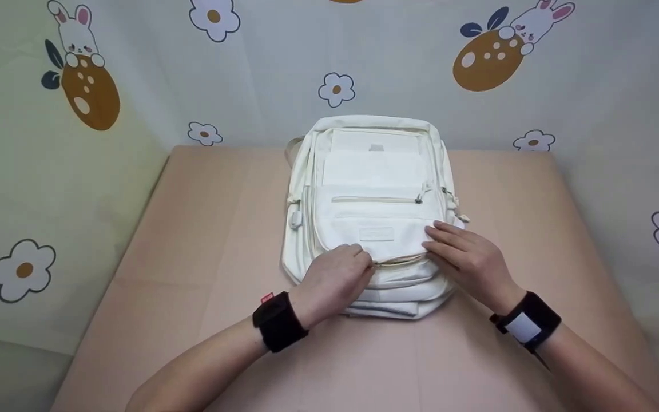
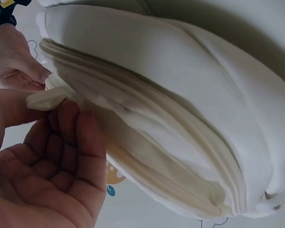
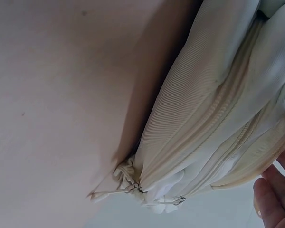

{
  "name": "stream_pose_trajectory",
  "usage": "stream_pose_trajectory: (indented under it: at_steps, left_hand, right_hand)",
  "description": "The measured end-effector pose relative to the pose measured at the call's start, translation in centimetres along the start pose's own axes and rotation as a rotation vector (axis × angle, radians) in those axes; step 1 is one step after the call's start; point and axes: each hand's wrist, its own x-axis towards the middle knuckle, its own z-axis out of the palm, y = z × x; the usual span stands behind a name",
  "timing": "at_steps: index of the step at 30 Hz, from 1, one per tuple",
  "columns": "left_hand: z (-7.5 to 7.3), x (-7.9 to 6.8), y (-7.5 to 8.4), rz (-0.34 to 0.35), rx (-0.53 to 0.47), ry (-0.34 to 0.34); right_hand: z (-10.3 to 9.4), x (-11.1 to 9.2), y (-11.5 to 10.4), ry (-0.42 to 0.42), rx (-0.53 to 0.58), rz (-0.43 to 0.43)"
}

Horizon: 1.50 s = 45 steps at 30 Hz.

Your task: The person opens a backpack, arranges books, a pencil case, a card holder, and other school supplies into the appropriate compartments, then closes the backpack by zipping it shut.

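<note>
A white backpack lies front side up, with the zipped mouth of its front pocket partly spread. My left hand is at this mouth; in the left wrist view it pinches a pale zipper pull between thumb and forefinger. The pocket's cream zipper tape curves away from these fingers, and the lining shows inside. My right hand grips the pocket's edge at the right, fingers laid over the front panel. Its fingertips show beside that edge in the right wrist view.
The backpack lies on a table with a pinkish-beige cover. A pale curtain printed with rabbits and flowers hangs behind and at both sides. Each wrist wears a black band. Cords with metal clips hang from the bag's side.
</note>
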Motion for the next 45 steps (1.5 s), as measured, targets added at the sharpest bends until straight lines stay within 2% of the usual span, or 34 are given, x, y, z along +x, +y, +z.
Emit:
stream_pose_trajectory:
  at_steps: [3, 7, 10, 16, 21, 26, 30, 34, 40, 45]
  left_hand:
    - [-0.7, -0.4, -0.7, 0.021, -0.015, 0.02]
    - [-1.3, -1.1, -2.6, 0.085, 0.02, 0.106]
    - [-1.2, -1.4, -4.1, 0.131, 0.055, 0.148]
    - [-0.2, -1.6, -5.9, 0.196, 0.054, 0.138]
    - [0.3, -1.5, -6.0, 0.222, 0.01, 0.131]
    - [0.3, -1.7, -5.8, 0.177, -0.05, 0.15]
    - [0.1, -1.8, -5.7, 0.149, -0.07, 0.153]
    - [-0.1, -1.8, -5.5, 0.139, -0.071, 0.154]
    - [-0.1, -1.8, -5.5, 0.139, -0.075, 0.175]
    - [0.0, -1.7, -5.5, 0.14, -0.077, 0.166]
  right_hand:
    - [0.1, 0.0, -0.1, 0.001, 0.002, 0.005]
    - [0.1, -0.1, -0.1, -0.001, 0.002, 0.009]
    - [0.1, -0.1, -0.1, 0.001, 0.001, 0.01]
    - [0.2, -0.1, -0.2, 0.002, -0.007, 0.02]
    - [0.3, 0.0, -0.6, 0.019, 0.002, 0.035]
    - [0.1, 0.4, -1.3, 0.052, 0.007, 0.054]
    - [-0.2, 1.1, -2.6, 0.096, 0.008, 0.057]
    - [-0.1, 2.2, -4.7, 0.123, 0.019, 0.023]
    - [1.2, 3.5, -7.5, 0.042, -0.032, 0.014]
    - [2.8, 4.2, -8.6, -0.023, -0.124, 0.026]
